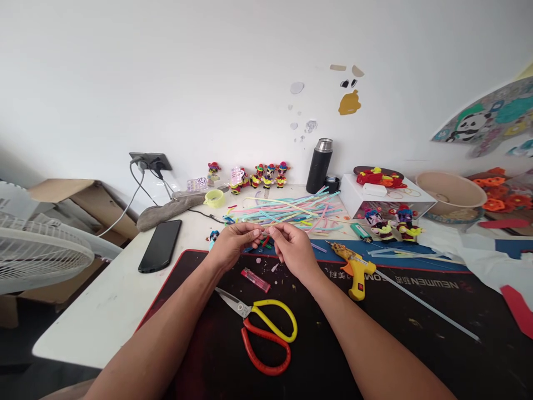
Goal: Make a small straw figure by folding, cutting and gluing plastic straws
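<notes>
My left hand (236,242) and my right hand (290,245) meet fingertip to fingertip over the back edge of the black mat (316,344). Both are pinched closed around something too small to make out. A bit of red and green shows just below the fingertips. Under the hands lies a pink lighter (255,280). Closer to me, scissors (270,336) with one yellow and one red handle rest on the mat. A yellow glue gun (355,273) lies right of my right hand, with a long glue stick in its back.
Behind the hands spreads a pile of pastel sticks (287,208). Small figures (270,175) and a black thermos (320,166) stand by the wall. A phone (160,246) and a fan (41,253) are at left, a white box (387,197) at right.
</notes>
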Action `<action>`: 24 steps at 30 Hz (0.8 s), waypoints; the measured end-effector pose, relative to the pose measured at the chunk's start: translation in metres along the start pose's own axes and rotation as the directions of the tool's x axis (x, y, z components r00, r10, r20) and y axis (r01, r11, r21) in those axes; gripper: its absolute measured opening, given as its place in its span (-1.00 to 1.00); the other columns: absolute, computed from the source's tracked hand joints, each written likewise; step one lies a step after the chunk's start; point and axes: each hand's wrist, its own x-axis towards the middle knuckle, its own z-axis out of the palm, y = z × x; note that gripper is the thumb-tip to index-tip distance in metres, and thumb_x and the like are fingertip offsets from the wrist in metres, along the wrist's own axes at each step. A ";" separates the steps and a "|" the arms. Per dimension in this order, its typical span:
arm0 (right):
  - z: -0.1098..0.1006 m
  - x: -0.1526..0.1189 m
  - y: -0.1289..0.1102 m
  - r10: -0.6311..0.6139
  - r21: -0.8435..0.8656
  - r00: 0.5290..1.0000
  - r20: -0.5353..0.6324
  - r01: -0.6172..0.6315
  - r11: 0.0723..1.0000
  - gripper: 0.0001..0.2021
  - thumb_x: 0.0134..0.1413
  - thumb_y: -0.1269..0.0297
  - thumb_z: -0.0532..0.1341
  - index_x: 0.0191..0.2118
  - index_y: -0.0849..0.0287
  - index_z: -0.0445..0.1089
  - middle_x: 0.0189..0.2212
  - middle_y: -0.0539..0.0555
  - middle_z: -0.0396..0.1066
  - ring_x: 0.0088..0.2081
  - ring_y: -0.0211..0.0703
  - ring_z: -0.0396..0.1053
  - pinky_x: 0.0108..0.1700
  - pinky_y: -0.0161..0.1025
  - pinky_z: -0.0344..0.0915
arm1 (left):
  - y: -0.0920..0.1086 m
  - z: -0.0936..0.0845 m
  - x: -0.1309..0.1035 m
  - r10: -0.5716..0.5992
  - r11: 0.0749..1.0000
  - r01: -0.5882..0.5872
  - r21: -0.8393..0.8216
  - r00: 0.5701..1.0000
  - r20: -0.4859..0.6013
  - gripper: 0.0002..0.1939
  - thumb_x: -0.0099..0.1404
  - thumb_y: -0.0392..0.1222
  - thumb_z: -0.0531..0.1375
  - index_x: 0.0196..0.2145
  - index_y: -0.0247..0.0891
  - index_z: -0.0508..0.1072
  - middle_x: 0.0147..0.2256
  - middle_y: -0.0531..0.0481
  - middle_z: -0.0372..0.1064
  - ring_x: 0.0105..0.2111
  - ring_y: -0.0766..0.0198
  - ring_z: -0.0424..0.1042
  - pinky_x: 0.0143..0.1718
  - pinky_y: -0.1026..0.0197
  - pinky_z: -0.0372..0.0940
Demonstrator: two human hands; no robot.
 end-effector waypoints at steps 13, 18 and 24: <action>0.000 0.000 -0.001 -0.004 0.012 1.000 -0.001 0.004 1.000 -0.65 0.24 -0.07 0.23 -0.26 0.16 0.44 -0.67 -0.12 0.26 -0.71 -0.32 0.14 -0.65 -0.33 0.07 | 0.001 0.005 -0.003 -0.003 1.000 0.003 -0.011 0.999 0.048 -0.64 -0.01 -0.12 0.57 -0.27 -0.32 0.68 -0.38 -0.06 0.60 -0.42 0.30 0.51 -0.29 0.26 0.45; 0.001 0.001 0.001 -0.004 0.038 1.000 0.006 0.004 0.999 -0.66 0.23 -0.06 0.24 -0.23 0.16 0.44 -0.67 -0.12 0.27 -0.72 -0.33 0.13 -0.66 -0.35 0.05 | 0.002 0.005 -0.003 0.021 0.999 -0.019 -0.032 0.998 0.056 -0.62 0.01 -0.13 0.57 -0.24 -0.33 0.63 -0.40 -0.04 0.60 -0.43 0.31 0.54 -0.29 0.28 0.46; 0.001 0.003 0.006 0.009 0.082 0.998 0.057 -0.013 0.997 -0.69 0.18 -0.04 0.29 -0.24 0.14 0.42 -0.67 -0.14 0.27 -0.72 -0.33 0.12 -0.67 -0.36 0.05 | 0.001 0.005 -0.004 0.033 0.999 -0.036 0.032 0.996 0.077 -0.62 0.00 -0.08 0.57 -0.32 -0.32 0.58 -0.44 -0.01 0.58 -0.45 0.33 0.53 -0.32 0.28 0.46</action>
